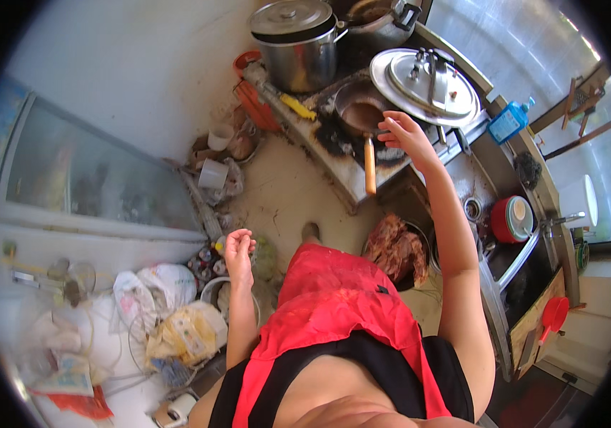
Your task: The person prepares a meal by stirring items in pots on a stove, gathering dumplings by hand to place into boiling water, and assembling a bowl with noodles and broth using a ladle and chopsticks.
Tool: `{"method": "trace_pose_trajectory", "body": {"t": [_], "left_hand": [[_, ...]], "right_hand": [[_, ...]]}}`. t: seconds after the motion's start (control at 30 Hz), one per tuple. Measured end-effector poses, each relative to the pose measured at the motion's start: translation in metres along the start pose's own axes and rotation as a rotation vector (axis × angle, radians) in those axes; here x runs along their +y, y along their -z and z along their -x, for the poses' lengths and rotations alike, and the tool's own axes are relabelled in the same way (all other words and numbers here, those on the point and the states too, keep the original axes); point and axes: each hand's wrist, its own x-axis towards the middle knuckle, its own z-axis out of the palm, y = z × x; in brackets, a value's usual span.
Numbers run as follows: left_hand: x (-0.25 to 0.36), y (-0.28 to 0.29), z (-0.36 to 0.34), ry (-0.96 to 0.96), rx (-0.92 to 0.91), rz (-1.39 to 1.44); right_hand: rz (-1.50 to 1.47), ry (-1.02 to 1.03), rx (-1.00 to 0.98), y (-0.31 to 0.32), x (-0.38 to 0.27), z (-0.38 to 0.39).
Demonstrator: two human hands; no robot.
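My right hand (406, 137) reaches over the stove, open and holding nothing, its fingers spread and slightly bent. Just left of it and below sits a small dark frying pan (362, 114) with a wooden handle (369, 165) pointing toward me. A big silver lid (426, 85) with a clamp bar lies behind my fingers. My left hand (240, 250) hangs at waist height, its fingers loosely curled with nothing seen in them. It is nearest to bagged goods and bottles by the wall. A pot of raw meat (396, 250) stands on the floor below my right forearm.
A large lidded stockpot (297, 50) and another pot (377, 21) stand at the back. A yellow-handled tool (297, 107) lies at the stove's left edge. To the right are a sink with a red pot (512, 217), a blue pump bottle (511, 121) and a red scoop (553, 315).
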Motion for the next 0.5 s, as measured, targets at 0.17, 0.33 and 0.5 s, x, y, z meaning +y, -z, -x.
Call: {"method": "trace_pose_trajectory", "body": {"t": [0.17, 0.33, 0.5], "left_hand": [[-0.003, -0.052, -0.153, 0.078, -0.24, -0.143], [0.025, -0.107, -0.279, 0.224, -0.47, -0.17], [0.003, -0.123, -0.351, 0.352, -0.636, -0.201]], "right_hand": [[0.034, -0.035, 0.126, 0.005, -0.032, -0.148], [0.141, -0.115, 0.31, 0.03, -0.05, -0.32], [0.493, -0.363, 0.284, 0.025, -0.052, -0.44]]}}
